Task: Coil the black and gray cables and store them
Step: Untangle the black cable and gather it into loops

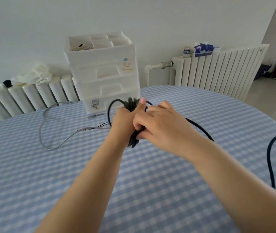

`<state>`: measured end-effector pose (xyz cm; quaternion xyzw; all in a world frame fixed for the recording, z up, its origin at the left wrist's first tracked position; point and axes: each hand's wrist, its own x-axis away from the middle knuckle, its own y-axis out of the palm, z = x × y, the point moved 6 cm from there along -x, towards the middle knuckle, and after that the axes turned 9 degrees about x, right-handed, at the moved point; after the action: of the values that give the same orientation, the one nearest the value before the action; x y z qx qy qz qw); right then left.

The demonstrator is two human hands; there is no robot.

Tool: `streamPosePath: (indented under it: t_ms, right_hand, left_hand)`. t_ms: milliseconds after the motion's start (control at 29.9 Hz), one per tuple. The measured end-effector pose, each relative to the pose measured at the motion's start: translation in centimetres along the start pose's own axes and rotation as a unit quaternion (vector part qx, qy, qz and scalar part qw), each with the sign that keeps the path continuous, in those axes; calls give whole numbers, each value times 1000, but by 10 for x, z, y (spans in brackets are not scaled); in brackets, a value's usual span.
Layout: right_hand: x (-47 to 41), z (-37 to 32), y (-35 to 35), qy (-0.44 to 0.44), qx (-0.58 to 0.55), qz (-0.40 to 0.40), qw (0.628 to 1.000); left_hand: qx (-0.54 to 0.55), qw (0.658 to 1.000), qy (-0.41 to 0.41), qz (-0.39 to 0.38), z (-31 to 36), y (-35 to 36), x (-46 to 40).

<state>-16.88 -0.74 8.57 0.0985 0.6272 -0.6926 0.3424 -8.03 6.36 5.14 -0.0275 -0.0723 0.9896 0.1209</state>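
My left hand [125, 120] grips a bundle of coiled black cable [134, 140], thumb up, above the middle of the table. My right hand [157, 121] pinches a strand of the same cable right beside the bundle. The loose black tail [270, 157] runs off to the right and loops over the table's right edge. A gray cable [49, 140] lies uncoiled on the tablecloth at the left, its plug end [91, 116] near the drawer unit.
A white plastic drawer unit [103, 73] with an open top tray stands at the table's far edge. The table wears a blue checked cloth [83, 182]. White radiators [218, 71] line the wall behind, with a tissue box [203, 49] on the right one.
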Motion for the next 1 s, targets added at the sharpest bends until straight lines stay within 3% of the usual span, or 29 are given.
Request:
streamPosePath:
  t_ms: [167, 335, 669, 769, 903, 1004]
  right_hand:
    - [-1, 26, -6, 99, 34, 26, 994]
    - [10, 56, 10, 254, -207, -26, 944]
    - [12, 70, 23, 284, -317, -26, 905]
    - [11, 69, 27, 266, -347, -39, 898]
    - [14, 71, 27, 264, -359, -6, 895]
    - [18, 74, 30, 290, -414, -25, 863]
  left_hand:
    - [122, 969, -74, -201, -16, 25, 5]
    - [184, 914, -156, -325, -21, 41, 14]
    - [199, 847, -116, -480, -19, 47, 22]
    - [183, 837, -120, -501, -20, 46, 23]
    - [169, 856, -134, -471, -18, 45, 23]
    - [186, 856, -154, -457, -17, 48, 26]
